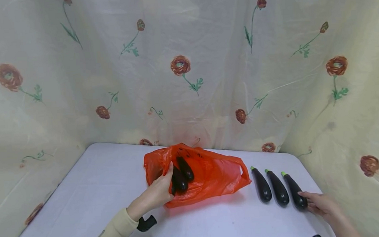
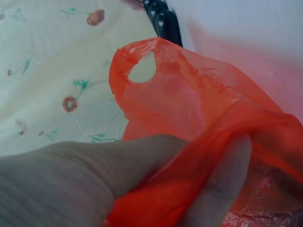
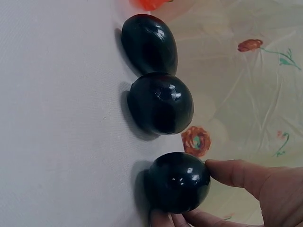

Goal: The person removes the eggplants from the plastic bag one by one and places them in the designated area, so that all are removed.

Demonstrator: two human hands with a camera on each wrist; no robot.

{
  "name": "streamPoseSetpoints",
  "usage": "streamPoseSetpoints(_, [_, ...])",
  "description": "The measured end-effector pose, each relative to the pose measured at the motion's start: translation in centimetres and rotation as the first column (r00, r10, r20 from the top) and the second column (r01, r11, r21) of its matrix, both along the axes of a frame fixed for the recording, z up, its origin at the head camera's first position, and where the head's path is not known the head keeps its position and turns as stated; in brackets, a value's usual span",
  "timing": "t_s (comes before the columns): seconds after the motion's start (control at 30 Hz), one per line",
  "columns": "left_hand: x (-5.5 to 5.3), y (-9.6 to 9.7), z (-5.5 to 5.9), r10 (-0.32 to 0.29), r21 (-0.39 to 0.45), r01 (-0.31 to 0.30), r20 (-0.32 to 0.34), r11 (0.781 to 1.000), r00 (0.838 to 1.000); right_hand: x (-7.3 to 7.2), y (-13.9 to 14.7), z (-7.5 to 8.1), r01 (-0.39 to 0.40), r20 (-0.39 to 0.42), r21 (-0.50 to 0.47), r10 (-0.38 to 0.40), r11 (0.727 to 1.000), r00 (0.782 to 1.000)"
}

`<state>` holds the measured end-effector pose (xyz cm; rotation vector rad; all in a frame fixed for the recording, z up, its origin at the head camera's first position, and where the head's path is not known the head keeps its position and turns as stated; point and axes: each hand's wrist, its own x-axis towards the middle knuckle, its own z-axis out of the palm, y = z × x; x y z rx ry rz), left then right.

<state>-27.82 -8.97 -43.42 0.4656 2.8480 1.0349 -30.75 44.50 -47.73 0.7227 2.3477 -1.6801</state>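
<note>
2 eggplants (image 1: 180, 181) or more lie half-hidden in the red bag (image 1: 213, 173), whose edge the left hand (image 1: 157, 191) pinches, while the right hand (image 1: 323, 204), partly covered, grips the rightmost eggplant (image 1: 293, 187) of 3 on the table (image 1: 104, 179).

Bright, soft light in here; reddish shadow under bag (image 1: 213, 175). White glints on eggplants (image 3: 161, 104). Wrist views dimmer, L hand (image 2: 90, 175) esp. dark & blurry.

Table (image 1: 223, 224): white top, rounded far corners
Bag (image 1: 218, 173): orange-red plastic, lying near far edge
Eggplants (image 1: 278, 188): three, dark, right of bag, side by side, green ends toward far edge
</note>
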Motion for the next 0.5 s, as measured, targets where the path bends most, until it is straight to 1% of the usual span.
streamPoseSetpoints(0.2, [-0.05, 0.06, -0.07, 0.005, -0.001, -0.005, 0.010, 1.000, 1.000, 0.00, -0.22, -0.31, 0.015, -0.015, 0.054, -0.014, 0.998, 1.000])
streamPoseSetpoints(0.37, [-0.02, 0.13, -0.06, 0.012, -0.002, -0.012, 0.020, 1.000, 1.000, 0.09, -0.42, -0.30, 0.031, -0.023, 0.076, -0.029, 0.997, 0.999])
streamPoseSetpoints(0.5, [0.09, 0.15, -0.01, 0.015, -0.004, -0.015, 0.027, 1.000, 1.000, 0.08, -0.45, -0.38, 0.026, -0.019, 0.089, -0.024, 0.996, 1.000])
